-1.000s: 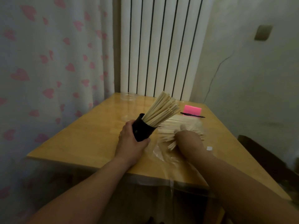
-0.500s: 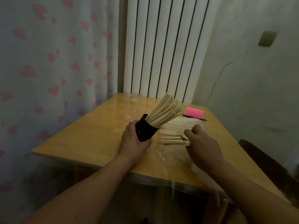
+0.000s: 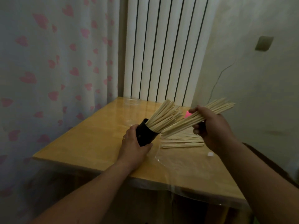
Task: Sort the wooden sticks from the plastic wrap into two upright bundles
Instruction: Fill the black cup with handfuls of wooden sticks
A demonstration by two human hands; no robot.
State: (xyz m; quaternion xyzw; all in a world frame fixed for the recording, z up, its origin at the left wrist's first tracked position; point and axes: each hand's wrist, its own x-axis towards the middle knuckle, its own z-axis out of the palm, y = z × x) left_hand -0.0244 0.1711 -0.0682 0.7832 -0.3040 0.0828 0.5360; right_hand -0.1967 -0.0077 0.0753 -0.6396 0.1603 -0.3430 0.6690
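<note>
My left hand grips a black cup tilted to the right on the wooden table. A fan of pale wooden sticks pokes out of the cup's mouth. Above the table, my right hand is closed around a second handful of sticks, held slanted with their lower ends close to the cup. More loose sticks lie flat on the clear plastic wrap below that hand.
A pink block peeks out behind the sticks. Clear plastic cups stand at the table's far end by the white radiator. A heart-patterned curtain hangs on the left, a wall on the right.
My right hand has lifted a handful of sticks off the wrap and raised it up and to the right. The left hand still holds the tilted cup.
</note>
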